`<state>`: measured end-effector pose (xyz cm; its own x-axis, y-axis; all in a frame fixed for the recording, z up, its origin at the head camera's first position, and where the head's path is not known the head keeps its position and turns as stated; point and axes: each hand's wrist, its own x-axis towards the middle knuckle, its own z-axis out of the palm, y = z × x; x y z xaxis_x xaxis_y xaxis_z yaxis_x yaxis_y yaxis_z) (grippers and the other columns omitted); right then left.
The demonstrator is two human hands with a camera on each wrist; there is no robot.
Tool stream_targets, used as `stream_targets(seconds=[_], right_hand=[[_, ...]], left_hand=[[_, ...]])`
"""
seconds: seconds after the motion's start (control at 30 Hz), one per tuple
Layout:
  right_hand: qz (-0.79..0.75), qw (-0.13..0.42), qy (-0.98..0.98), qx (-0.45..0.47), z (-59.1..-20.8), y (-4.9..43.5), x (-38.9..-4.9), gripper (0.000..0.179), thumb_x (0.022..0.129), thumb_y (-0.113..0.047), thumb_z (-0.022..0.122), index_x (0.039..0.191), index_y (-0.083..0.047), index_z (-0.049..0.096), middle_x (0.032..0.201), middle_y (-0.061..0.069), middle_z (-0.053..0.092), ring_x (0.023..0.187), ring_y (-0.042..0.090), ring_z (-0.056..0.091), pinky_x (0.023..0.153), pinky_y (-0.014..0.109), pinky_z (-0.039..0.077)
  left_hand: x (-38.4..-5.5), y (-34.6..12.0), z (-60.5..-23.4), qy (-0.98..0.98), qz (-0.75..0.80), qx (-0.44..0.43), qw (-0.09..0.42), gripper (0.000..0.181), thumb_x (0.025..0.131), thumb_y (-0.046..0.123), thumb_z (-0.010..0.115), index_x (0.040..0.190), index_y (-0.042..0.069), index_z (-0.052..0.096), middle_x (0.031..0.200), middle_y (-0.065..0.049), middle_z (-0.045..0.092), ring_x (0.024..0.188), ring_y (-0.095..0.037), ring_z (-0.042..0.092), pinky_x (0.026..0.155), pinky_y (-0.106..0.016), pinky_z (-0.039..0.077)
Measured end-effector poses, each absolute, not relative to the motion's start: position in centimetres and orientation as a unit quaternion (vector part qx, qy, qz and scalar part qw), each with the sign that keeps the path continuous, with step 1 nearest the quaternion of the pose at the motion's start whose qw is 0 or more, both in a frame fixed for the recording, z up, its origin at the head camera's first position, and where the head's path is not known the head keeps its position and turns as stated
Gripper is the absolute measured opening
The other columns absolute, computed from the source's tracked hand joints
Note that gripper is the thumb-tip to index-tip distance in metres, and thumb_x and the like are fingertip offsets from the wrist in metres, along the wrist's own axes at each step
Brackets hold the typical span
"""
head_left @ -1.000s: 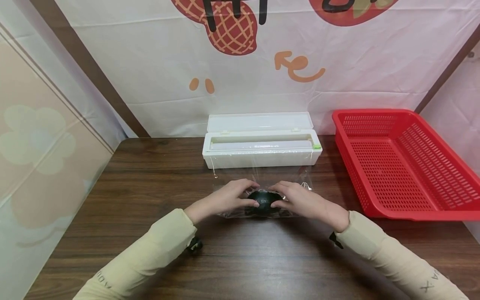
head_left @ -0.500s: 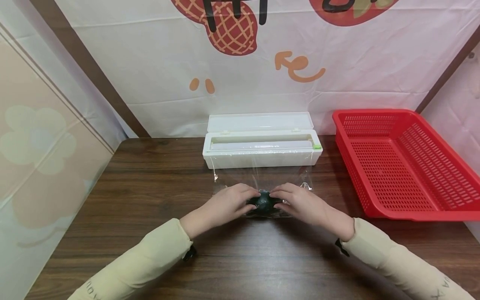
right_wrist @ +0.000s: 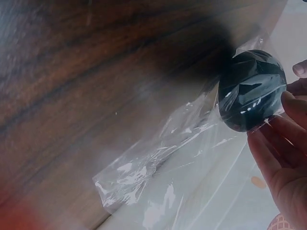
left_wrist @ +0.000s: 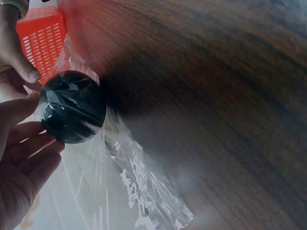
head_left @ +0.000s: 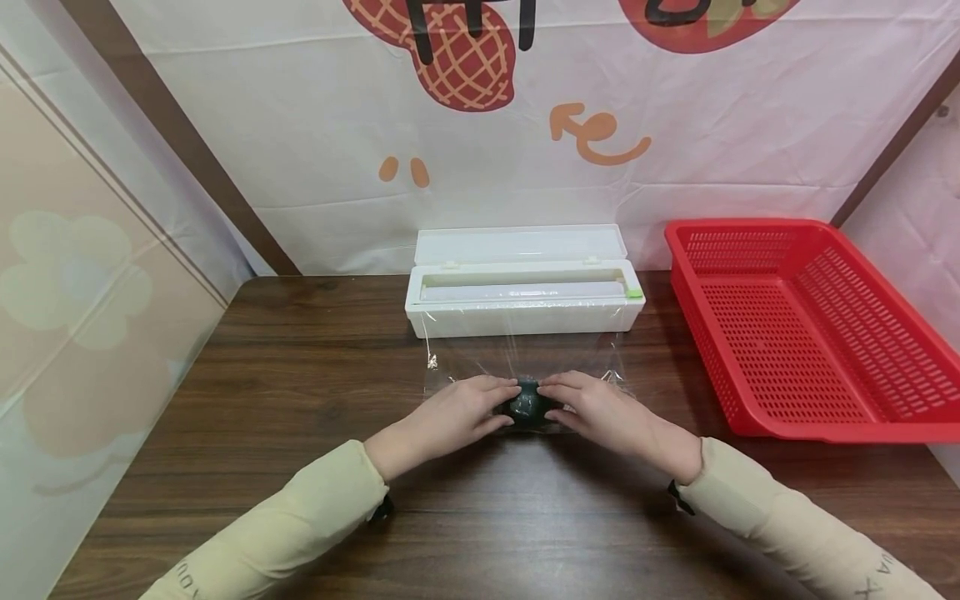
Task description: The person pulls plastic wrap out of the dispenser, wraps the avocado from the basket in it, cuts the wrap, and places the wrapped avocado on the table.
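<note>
A smooth, dark green rounded object [head_left: 527, 405], covered in clear plastic wrap [head_left: 480, 350], sits low over the table between the two hands. The left hand [head_left: 467, 408] grips its left end, thumb in front and fingers over the top. On the other end, the right hand [head_left: 600, 410] holds it the same way. Both wrist views show the film stretched tight and creased over the dark surface [left_wrist: 72, 108]. A loose, crumpled strip of wrap [right_wrist: 129, 179] trails out to the side. The sheet runs back to the white wrap dispenser [head_left: 525, 319], whose lid stands up.
Inside the dispenser lies the roll of film [head_left: 525, 291], with a green cutter slider [head_left: 634, 293] at its right end. A red perforated basket [head_left: 795, 350] stands on the right of the brown wooden table [head_left: 337, 333]. A printed cloth [head_left: 337, 200] hangs behind.
Both hands have shifted their hold, fingers now lying farther over the top of the dark green object. The object has turned, and its film cover looks tighter. Dispenser and basket stay put.
</note>
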<state>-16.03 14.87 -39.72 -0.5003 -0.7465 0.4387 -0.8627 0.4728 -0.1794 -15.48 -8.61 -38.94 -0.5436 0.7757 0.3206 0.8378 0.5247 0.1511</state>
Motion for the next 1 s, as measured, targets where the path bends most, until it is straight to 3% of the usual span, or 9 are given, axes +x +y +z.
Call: stream_targets(seconds=[0.27, 0.77, 1.0], right_hand=[[0.201, 0.136, -0.853, 0.462, -39.9, 14.7, -16.6, 0.030, 0.076, -0.010, 0.073, 0.102, 0.001, 0.064, 0.101, 0.008, 0.062, 0.093, 0.017, 0.060, 0.080, 0.027, 0.050], [0.224, 0.095, -0.856, 0.456, -39.6, 14.6, -17.2, 0.030, 0.079, -0.011, 0.070, 0.105, 0.002, 0.062, 0.102, 0.008, 0.061, 0.093, 0.016, 0.059, 0.080, 0.028, 0.050], [0.222, 0.120, -0.856, 0.452, -39.5, 14.5, -17.3, 0.032, 0.078, -0.010, 0.071, 0.106, 0.002, 0.061, 0.102, 0.009, 0.060, 0.094, 0.017, 0.058, 0.083, 0.030, 0.049]], left_hand=[[-15.8, -7.9, -39.0, -0.871, -0.170, -0.451, 0.092, 0.042, 0.081, 0.023, 0.069, 0.113, -0.002, 0.057, 0.110, -0.010, 0.059, 0.103, -0.020, 0.057, 0.090, -0.030, 0.046], [-17.7, -7.2, -39.1, -0.893, -0.232, -0.386, -0.028, 0.046, 0.080, 0.024, 0.070, 0.117, 0.001, 0.053, 0.112, -0.011, 0.059, 0.100, -0.019, 0.056, 0.085, -0.032, 0.047], [-18.6, -7.4, -39.0, -0.887, -0.274, -0.362, -0.079, 0.046, 0.080, 0.023, 0.070, 0.117, 0.000, 0.054, 0.113, -0.012, 0.060, 0.102, -0.018, 0.057, 0.087, -0.031, 0.046]])
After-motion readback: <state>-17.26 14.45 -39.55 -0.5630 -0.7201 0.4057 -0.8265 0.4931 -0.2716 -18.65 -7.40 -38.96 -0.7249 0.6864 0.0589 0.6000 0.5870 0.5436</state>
